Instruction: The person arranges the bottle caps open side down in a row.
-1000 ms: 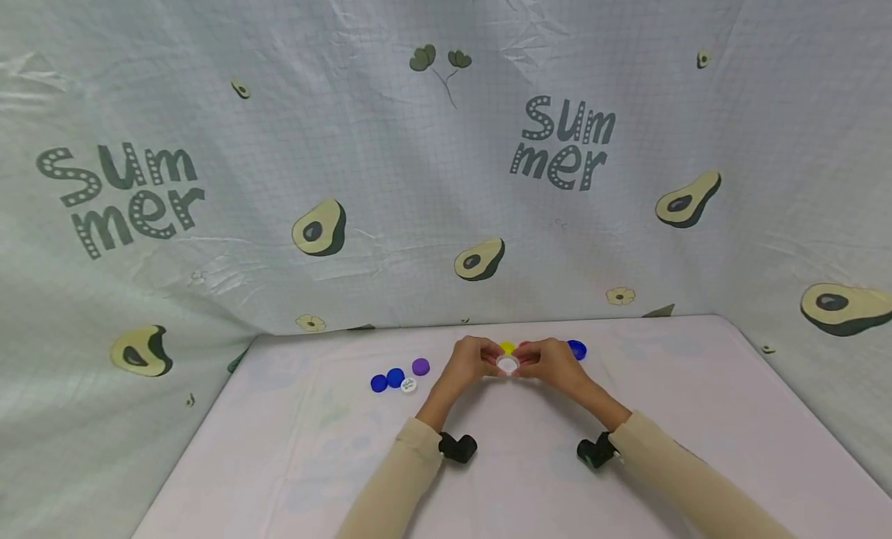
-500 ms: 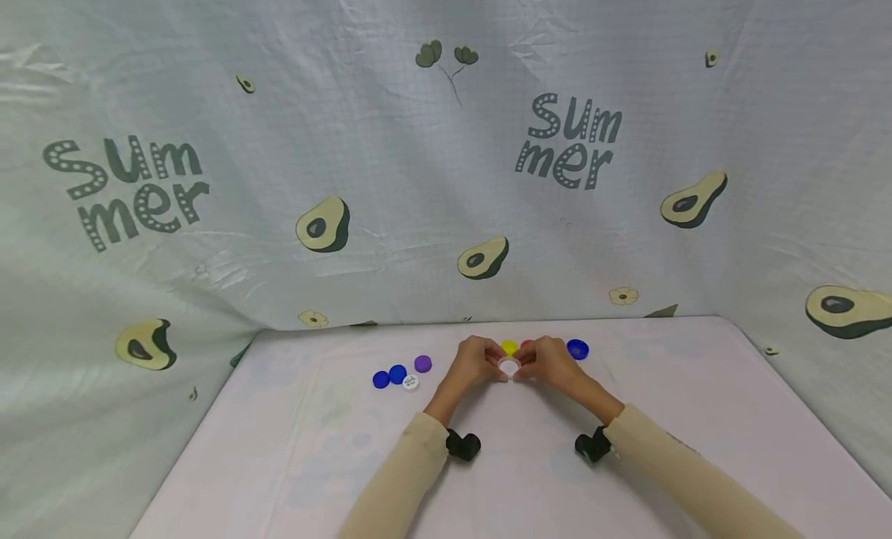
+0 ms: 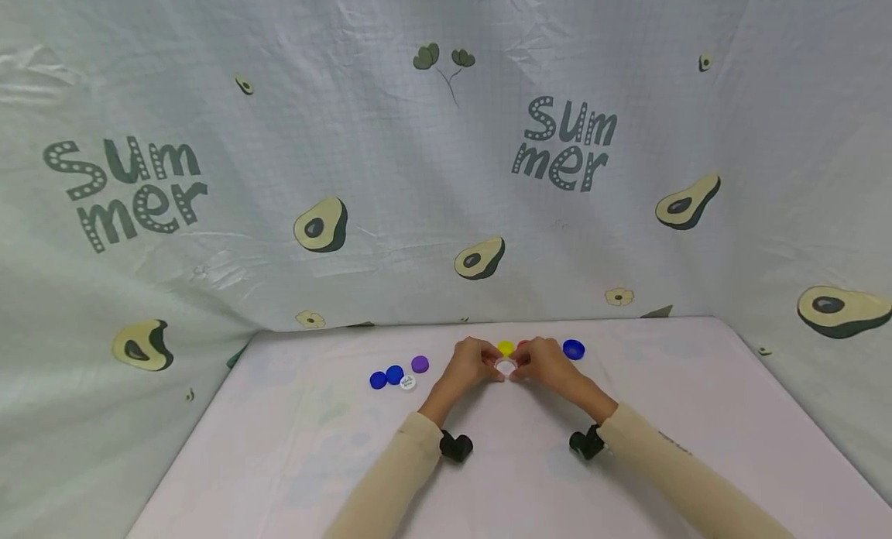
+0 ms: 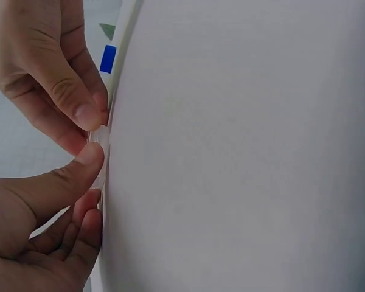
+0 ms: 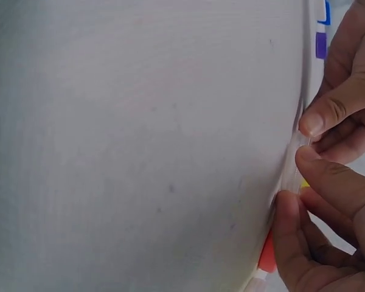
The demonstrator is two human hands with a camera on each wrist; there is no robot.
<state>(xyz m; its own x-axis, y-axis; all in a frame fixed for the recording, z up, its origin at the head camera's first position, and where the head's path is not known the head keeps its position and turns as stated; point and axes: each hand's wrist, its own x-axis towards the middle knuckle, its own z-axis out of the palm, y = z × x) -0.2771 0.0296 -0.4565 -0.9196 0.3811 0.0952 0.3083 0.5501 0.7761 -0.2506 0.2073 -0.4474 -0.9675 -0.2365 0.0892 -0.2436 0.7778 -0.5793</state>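
A round, whitish translucent cap (image 3: 506, 366) stands at the far middle of the table, between both hands. My left hand (image 3: 471, 362) pinches its left side with thumb and fingers. On the opposite side my right hand (image 3: 549, 362) does the same, its thumb close to the left one. Seen edge-on in the right wrist view, the cap (image 5: 291, 169) is a low, clear ring close over the white surface. Just behind it lie a yellow cap (image 3: 506, 347) and a red cap (image 3: 523, 343), the red one partly hidden by the right hand.
Left of the hands lie a purple cap (image 3: 420, 364), two blue caps (image 3: 394, 375) and a white cap (image 3: 407, 382) with dark print. A blue cap (image 3: 574, 349) sits beyond the right hand. A printed sheet (image 3: 390, 283) hangs behind the white table (image 3: 334, 461).
Both hands keep their pinch on the translucent cap at the same spot. The right forearm has drifted slightly left; the other caps lie as before.
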